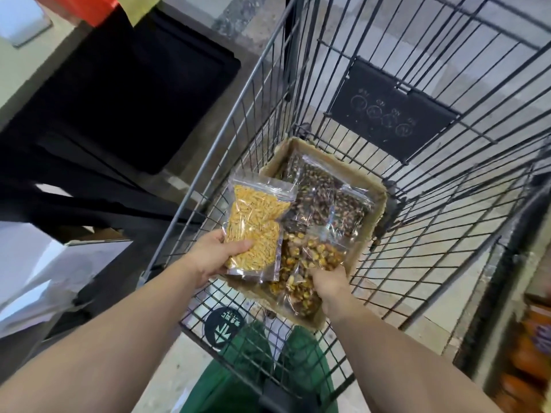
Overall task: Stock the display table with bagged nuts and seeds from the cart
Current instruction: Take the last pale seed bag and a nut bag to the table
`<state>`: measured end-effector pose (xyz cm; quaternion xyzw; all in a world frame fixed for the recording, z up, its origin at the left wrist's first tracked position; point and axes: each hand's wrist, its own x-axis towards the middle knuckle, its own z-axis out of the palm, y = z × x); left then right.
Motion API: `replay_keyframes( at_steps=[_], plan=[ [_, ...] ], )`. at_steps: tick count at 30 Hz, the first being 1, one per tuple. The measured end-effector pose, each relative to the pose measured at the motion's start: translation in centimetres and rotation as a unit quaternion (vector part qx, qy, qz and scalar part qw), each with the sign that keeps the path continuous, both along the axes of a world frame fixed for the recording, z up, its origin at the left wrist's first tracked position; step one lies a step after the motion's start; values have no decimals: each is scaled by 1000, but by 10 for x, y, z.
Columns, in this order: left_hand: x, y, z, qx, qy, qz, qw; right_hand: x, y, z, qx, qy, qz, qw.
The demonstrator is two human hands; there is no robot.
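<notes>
A clear bag of yellow seeds (253, 228) is held upright above the wire cart (447, 204), gripped at its lower left corner by my left hand (217, 254). My right hand (329, 283) reaches down into a shallow cardboard tray (368, 231) on the cart floor and grips a clear bag of brown mixed nuts (310, 260). Two bags of dark seeds (322, 192) lie further back in the tray.
A black display table (134, 93) stands left of the cart, with black shelf edges below it. White boxes (35, 278) sit at lower left. Orange packaged goods (533, 353) fill a shelf at the right edge. The cart's far panel carries a black plate (390, 114).
</notes>
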<state>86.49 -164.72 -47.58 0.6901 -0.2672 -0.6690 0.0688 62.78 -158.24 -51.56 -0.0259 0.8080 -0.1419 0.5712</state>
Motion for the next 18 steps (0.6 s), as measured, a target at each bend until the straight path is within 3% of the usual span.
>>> replay_keyframes(
  at_steps=[4,8,14,18],
  plan=[
    [-1,1,4,-6,2,-20,1000,4,5,-4,-8,-16,-66,998],
    [-3,2,6,-1,-8,-35,999,20,3,-4,0,-80,-51,996],
    [1,3,6,-1,-16,-30,999,28,8,-12,-47,-59,-29,997],
    [6,4,10,-11,-25,-52,998,28,4,5,-46,-127,-25,991]
  ],
)
